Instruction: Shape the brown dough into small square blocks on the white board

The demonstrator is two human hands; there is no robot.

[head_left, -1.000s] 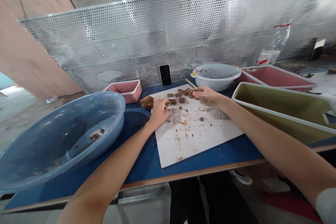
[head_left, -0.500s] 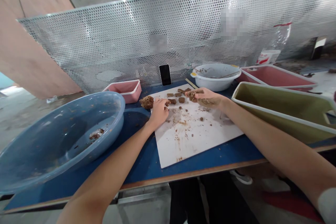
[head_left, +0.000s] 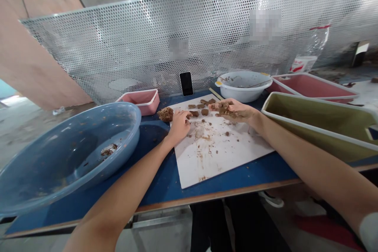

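Note:
On the white board [head_left: 212, 157] lie several short brown clay pieces [head_left: 204, 112] and scattered crumbs. My left hand [head_left: 180, 126] rests at the board's left edge, its fingers curled down by the end of a clay piece [head_left: 194, 113]; what is under the fingertips is hidden. Beside that hand sits a rough brown lump [head_left: 165, 114]. My right hand [head_left: 240, 112] is over the board's right half, palm turned partly up and smeared with mud, its bent fingers around a lump of brown clay [head_left: 224, 109].
A large blue basin [head_left: 130, 138] stands at left, a small pink tub [head_left: 149, 102] behind it. A phone [head_left: 186, 84] leans against the perforated metal screen [head_left: 132, 47]. On the right are a white basin [head_left: 242, 93], a pink tub [head_left: 330, 97], an olive tub [head_left: 310, 134] and a plastic bottle [head_left: 311, 51].
My right hand has rolled so that more of its muddy palm and the clay lump show, and has shifted slightly right. My left hand has stayed in place.

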